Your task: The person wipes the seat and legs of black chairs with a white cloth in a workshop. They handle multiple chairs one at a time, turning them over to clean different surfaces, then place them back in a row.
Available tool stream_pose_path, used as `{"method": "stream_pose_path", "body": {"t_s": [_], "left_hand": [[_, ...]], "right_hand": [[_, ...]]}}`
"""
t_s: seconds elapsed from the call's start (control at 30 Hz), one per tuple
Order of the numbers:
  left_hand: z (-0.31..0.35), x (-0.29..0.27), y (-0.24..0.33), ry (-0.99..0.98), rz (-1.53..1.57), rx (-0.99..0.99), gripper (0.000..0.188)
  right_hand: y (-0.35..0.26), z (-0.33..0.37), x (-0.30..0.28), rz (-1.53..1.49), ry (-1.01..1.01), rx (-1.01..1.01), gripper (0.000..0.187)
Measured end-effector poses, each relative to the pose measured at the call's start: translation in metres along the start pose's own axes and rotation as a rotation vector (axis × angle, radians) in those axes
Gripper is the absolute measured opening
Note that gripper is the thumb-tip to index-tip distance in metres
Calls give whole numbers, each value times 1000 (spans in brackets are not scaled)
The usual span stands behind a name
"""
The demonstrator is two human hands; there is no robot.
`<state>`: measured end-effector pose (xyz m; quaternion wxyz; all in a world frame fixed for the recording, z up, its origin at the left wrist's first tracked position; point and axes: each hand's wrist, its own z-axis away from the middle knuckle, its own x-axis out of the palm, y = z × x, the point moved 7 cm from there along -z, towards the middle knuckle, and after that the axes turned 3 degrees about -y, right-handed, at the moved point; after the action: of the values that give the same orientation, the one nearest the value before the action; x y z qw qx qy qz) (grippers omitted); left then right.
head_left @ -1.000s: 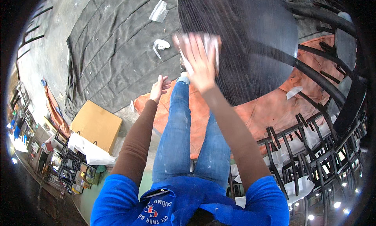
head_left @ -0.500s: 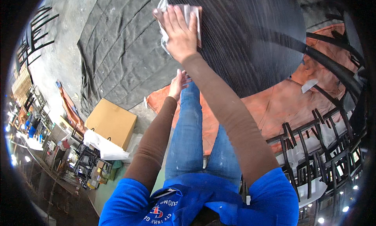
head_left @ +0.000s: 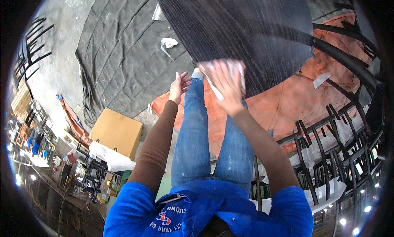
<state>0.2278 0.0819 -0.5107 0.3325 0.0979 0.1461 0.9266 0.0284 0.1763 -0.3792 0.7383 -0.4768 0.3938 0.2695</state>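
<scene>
A folded whitish-pink cloth (head_left: 208, 75) lies flat under my right hand (head_left: 230, 89), at the near edge of a dark wood-grained panel (head_left: 230, 27) with rounded edges. The fingers of that hand stretch over the cloth and are smeared by motion. My left hand (head_left: 177, 88) hovers near my left shin with its fingers apart, and nothing is in it. A black curved bar (head_left: 340, 54) extends to the right from the panel.
Wrinkled black sheeting (head_left: 119, 60) covers the floor at left, with a white scrap (head_left: 169, 43) on it. Orange sheeting (head_left: 283, 109) lies under the panel's near side. A cardboard box (head_left: 116, 132) stands at left; black slatted frames (head_left: 324, 159) crowd the right.
My right hand has slid the cloth from the panel's far left edge toward me and to the right. The white scrap on the black sheeting now shows. My left hand has shifted slightly left.
</scene>
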Motion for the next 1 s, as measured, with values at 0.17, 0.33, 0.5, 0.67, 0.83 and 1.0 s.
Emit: {"method": "stream_pose_path", "body": {"t_s": [0.17,0.33,0.5,0.67,0.83,1.0], "left_hand": [[-1,-5,12,124,77,-20,80],[-3,4,45,66,122,26,78],[-6,28,86,-71,366,175,79],[-4,64,103,-69,677,165,80],[-6,103,116,15,737,254,76],[-14,100,113,388,765,219,63]], "right_hand": [[-52,-171,-5,-42,444,-31,64],[-34,-62,14,-178,154,8,64],[21,94,-14,-60,-25,116,71],[9,-43,-40,-38,81,-25,58],[-30,-252,-51,101,526,-188,71],[-17,-218,-39,22,421,-192,66]]}}
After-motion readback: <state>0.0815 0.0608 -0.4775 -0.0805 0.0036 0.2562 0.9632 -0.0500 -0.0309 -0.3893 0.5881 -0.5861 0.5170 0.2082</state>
